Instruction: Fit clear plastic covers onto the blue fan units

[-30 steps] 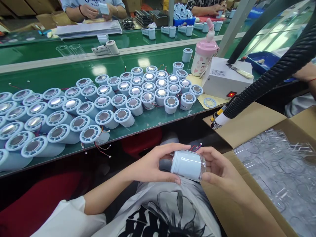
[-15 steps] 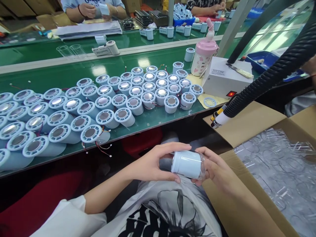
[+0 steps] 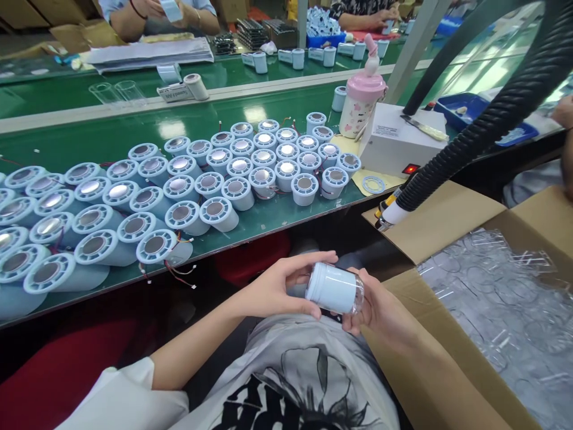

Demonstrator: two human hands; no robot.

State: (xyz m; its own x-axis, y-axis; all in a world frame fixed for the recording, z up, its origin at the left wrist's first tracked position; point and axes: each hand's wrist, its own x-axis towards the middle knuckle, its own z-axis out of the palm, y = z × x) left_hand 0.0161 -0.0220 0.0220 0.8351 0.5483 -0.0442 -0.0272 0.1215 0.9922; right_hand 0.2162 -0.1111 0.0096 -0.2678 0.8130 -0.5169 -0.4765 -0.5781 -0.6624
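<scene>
A light blue cylindrical housing (image 3: pixel 332 288) lies on its side between my hands, above my lap, with a clear plastic cover (image 3: pixel 359 297) around it that reaches past its right end. My left hand (image 3: pixel 275 288) grips the housing's left end, thumb below and fingers above. At the right end, my right hand (image 3: pixel 378 307) is closed round the clear cover, some of its fingers hidden behind. Many similar blue housings (image 3: pixel 215 208) stand in rows on the green bench (image 3: pixel 250 239), metal discs on top and thin wires trailing from some.
An open cardboard box (image 3: pixel 405 292) of clear plastic covers (image 3: pixel 501 322) is at my right. Above it hangs a black hose (image 3: pixel 447 161) with a tool tip. A grey-white device (image 3: pixel 389 140) and a pink-lidded cup (image 3: pixel 362 101) stand on the bench. Co-workers' hands (image 3: pixel 179 15) are across the line.
The bench and its contents have shifted slightly left in view. Both hands keep hold of the housing and cover, which now tilt down a little more to the right.
</scene>
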